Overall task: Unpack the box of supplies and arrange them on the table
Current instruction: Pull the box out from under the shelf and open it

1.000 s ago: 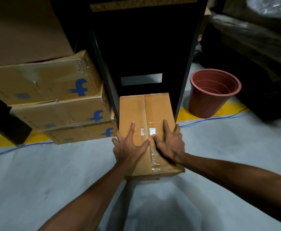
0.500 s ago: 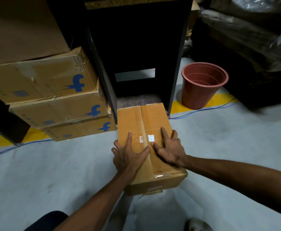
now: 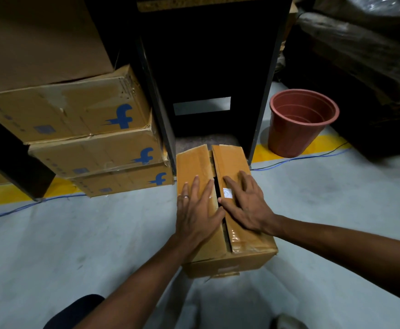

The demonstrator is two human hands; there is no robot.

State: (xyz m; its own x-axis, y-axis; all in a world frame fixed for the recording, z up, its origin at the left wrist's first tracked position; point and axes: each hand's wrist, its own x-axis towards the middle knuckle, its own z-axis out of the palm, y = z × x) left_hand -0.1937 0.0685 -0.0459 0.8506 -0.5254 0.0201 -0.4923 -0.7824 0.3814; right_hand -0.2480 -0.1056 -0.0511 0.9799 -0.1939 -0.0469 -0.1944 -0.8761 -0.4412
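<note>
A brown cardboard box lies on the grey floor in front of a black cabinet. Its two top flaps have parted along the middle seam, leaving a dark gap. My left hand lies flat on the left flap with fingers straight, a ring on one finger. My right hand lies flat on the right flap beside a small white label, its thumb at the edge of the gap. The box's contents are hidden.
Three stacked cardboard boxes with blue logos stand to the left. A reddish plastic bucket sits to the right by a yellow floor line. A blue cable runs along the floor. Dark wrapped goods fill the right.
The box has slid out of the cabinet toward me across the floor. Its centre seam, closed before, now shows a gap between the flaps under my hands.
</note>
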